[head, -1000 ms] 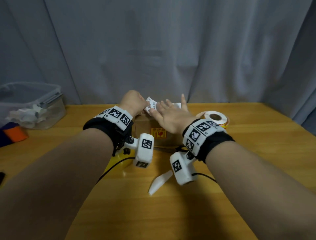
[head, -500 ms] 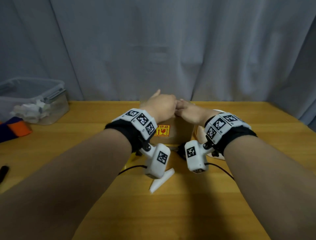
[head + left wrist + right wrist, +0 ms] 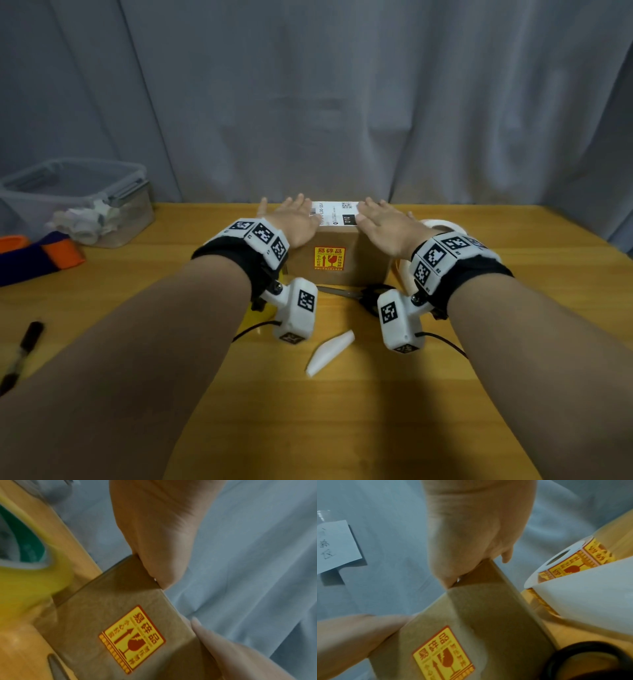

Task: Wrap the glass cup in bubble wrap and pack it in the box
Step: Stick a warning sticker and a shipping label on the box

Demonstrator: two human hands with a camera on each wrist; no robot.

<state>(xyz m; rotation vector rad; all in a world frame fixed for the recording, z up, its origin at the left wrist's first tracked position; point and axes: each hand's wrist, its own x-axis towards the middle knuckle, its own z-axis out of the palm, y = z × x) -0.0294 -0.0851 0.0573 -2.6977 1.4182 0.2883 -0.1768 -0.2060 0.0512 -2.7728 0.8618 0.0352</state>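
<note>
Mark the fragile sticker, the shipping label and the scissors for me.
fragile sticker (image 3: pixel 329 258), head view, centre of the yellow square on the box front.
shipping label (image 3: pixel 337 213), head view, white middle between the hands.
scissors (image 3: pixel 371 297), head view, black handle by the box base.

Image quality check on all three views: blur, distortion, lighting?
Head: dim, even light, sharp enough to see the box sticker; wide-angle stretches the forearms. Left wrist: yellow tape roll smeared, sticker readable. Right wrist: soft overall, the black ring at the lower corner out of focus.
</note>
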